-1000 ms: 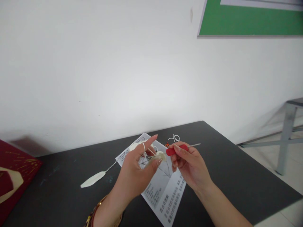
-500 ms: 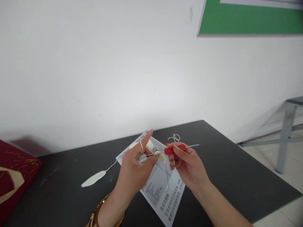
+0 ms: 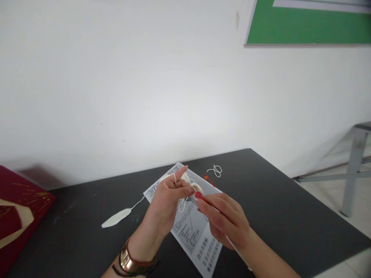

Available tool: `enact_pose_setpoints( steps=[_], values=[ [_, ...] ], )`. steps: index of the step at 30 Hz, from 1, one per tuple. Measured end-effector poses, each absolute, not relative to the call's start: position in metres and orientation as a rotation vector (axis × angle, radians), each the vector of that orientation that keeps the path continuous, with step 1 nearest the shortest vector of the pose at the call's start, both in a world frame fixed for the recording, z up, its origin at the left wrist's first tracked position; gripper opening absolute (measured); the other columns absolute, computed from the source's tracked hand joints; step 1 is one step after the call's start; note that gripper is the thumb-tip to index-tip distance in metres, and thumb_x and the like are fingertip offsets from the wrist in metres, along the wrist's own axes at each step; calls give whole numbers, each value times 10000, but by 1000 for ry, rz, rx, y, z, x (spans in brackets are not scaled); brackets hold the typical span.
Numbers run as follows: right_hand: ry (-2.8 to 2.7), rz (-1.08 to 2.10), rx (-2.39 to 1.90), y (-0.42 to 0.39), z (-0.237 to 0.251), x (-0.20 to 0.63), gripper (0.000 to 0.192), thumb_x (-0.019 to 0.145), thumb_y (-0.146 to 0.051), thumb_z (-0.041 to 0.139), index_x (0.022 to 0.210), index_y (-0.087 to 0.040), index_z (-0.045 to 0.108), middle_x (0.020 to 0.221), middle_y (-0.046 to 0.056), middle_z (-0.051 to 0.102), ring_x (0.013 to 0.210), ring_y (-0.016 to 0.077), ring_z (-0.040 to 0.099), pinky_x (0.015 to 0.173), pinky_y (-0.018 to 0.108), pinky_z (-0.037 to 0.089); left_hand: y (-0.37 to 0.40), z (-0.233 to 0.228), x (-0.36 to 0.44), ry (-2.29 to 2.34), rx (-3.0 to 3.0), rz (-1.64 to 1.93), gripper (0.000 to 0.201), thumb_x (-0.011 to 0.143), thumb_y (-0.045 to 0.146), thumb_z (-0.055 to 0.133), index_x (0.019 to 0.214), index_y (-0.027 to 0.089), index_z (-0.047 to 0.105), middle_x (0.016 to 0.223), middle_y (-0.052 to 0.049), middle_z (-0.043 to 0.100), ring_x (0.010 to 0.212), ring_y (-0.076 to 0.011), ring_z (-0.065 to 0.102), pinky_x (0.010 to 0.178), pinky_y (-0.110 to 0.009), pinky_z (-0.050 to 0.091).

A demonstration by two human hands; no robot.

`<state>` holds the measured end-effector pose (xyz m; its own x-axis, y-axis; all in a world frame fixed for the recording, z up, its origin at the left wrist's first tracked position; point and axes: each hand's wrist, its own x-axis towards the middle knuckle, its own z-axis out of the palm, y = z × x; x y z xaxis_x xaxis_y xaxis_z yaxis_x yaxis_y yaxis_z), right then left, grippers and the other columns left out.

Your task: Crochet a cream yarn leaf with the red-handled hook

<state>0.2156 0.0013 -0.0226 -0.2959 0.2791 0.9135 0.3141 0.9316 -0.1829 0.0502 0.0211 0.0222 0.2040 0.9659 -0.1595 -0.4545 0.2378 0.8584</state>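
Observation:
My left hand (image 3: 168, 202) pinches a small cream crochet piece (image 3: 196, 187) between thumb and fingers, with white yarn (image 3: 174, 180) looped over the raised index finger. Touching it from the right, my right hand (image 3: 224, 220) grips a crochet hook with a red handle (image 3: 199, 195); the hook's metal tail (image 3: 237, 253) sticks out back along my right forearm. Both hands hover above a printed instruction sheet (image 3: 193, 235) lying on the black table (image 3: 278, 200).
A cream leaf-shaped crochet piece (image 3: 116, 217) lies left on the table, joined by yarn. A white yarn loop (image 3: 216, 170) and red thread (image 3: 209, 179) lie beyond the sheet. A dark red box (image 3: 17, 212) sits far left. A metal table leg (image 3: 352, 173) stands right.
My right hand has turned the hook round: its metal end pointed right before, now the red end points at the crochet piece and the hand sits lower. My left index finger has dropped.

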Motion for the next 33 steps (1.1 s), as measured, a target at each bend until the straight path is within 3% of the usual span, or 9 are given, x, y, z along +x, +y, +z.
enact_pose_setpoints(
  steps=[5, 9, 17, 33],
  values=[
    [-1530, 665, -452, 9, -17, 216, 299, 849, -70, 581, 1036, -256, 721, 863, 58, 687, 642, 151, 648, 531, 277, 547, 25, 32, 34, 755, 824, 974, 668, 601, 55, 793, 1236, 92, 589, 625, 17, 633, 576, -104, 544, 685, -270, 389],
    [-1320, 1021, -395, 11, -16, 217, 161, 862, -175, 620, 952, -239, 737, 798, 41, 661, 572, 123, 605, 461, 243, 514, 23, 36, 30, 785, 897, 906, 753, 574, 90, 831, 1276, 102, 559, 609, 31, 612, 577, -112, 543, 665, -276, 376],
    [-1278, 1067, -405, 7, -8, 229, 122, 849, -232, 646, 908, -204, 748, 699, 53, 645, 565, 137, 565, 425, 232, 462, 19, 39, 22, 737, 980, 788, 778, 627, 117, 808, 1343, 192, 511, 741, -21, 657, 678, -170, 596, 700, -328, 399],
    [-1234, 1181, -402, 10, 4, 241, 102, 793, -256, 706, 798, -170, 760, 600, 31, 618, 507, 113, 547, 405, 203, 421, 23, 36, 17, 639, 1044, 642, 577, 591, 81, 773, 1152, 188, 689, 659, 20, 587, 583, -88, 494, 581, -222, 352]
  ],
)
